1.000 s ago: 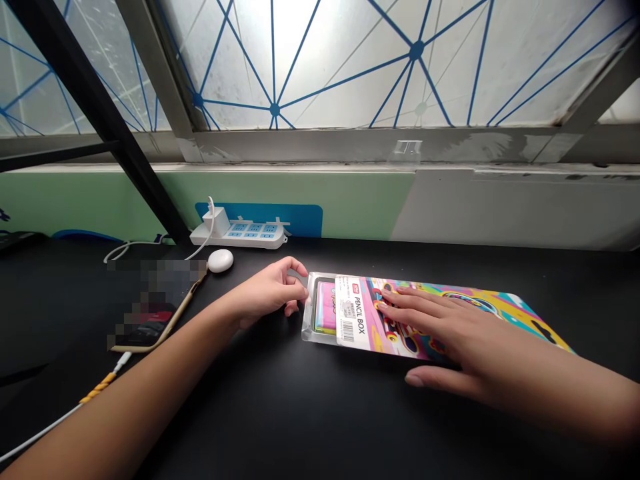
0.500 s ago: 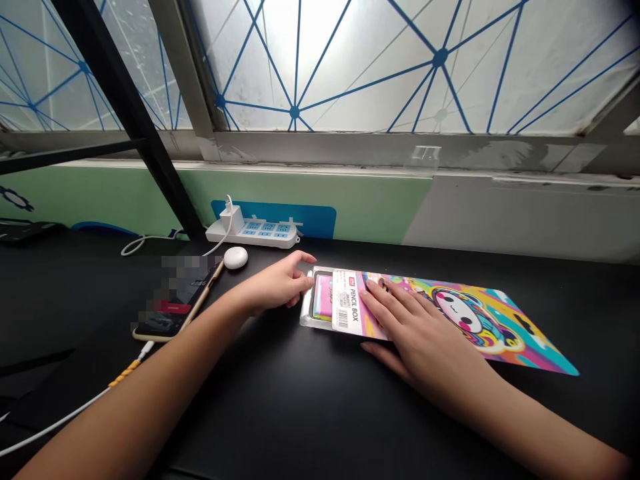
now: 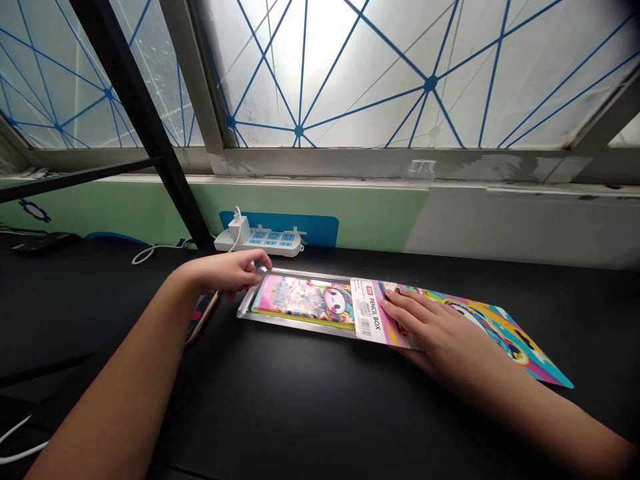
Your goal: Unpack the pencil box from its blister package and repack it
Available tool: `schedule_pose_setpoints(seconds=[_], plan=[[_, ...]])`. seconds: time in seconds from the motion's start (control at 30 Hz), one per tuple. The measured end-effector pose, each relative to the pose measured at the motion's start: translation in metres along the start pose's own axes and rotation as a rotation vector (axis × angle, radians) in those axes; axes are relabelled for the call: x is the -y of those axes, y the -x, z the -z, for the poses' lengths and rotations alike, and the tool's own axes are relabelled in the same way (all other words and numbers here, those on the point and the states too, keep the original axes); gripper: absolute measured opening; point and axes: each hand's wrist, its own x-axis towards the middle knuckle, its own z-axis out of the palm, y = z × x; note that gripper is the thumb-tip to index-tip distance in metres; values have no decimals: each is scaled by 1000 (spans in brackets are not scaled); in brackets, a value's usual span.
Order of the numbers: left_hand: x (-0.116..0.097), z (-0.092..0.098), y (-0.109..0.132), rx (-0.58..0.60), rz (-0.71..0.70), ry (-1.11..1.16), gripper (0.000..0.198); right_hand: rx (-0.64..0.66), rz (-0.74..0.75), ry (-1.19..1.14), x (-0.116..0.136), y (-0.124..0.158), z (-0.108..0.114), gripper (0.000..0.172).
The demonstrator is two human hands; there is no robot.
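Observation:
A clear plastic tray (image 3: 300,325) holding a colourful pencil box (image 3: 300,298) sticks out to the left from under a bright printed card (image 3: 543,357) marked PENCIL BOX. At the tray's far left end, my left hand (image 3: 233,270) is closed, its thumb and fingers pinching the edge. My right hand (image 3: 435,327) lies on the card with its fingers stretched out across the cartoon print; its thumb is mostly hidden below the card's near edge. The right part of the tray is covered by the card.
A white power strip (image 3: 260,240) with a plugged-in charger stands against the wall. Behind my left wrist a phone (image 3: 203,320) is mostly hidden. White cable (image 3: 20,460) runs at the lower left. A black slanted post (image 3: 145,127) rises at the left of the black desk (image 3: 300,413).
My left hand has moved left with the tray, which now extends well out from the card and shows much more of the pencil box. The right hand stays on the card.

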Motion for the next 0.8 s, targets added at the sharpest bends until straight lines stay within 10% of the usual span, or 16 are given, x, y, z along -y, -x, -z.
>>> schedule_pose_setpoints(seconds=[0.2, 0.33, 0.5, 0.8], plan=[[-17, -19, -5, -371, 99, -526, 33, 30, -42, -16, 0, -3, 3, 47], [-45, -76, -18, -608, -236, -627, 48, 73, -62, -44, 3, -2, 0, 59], [-60, -133, -23, -337, -488, -639, 60, 139, -69, -122, -3, -1, -1, 69], [-54, -114, -25, -194, -374, -604, 73, 266, -82, -233, -20, 11, 7, 77]])
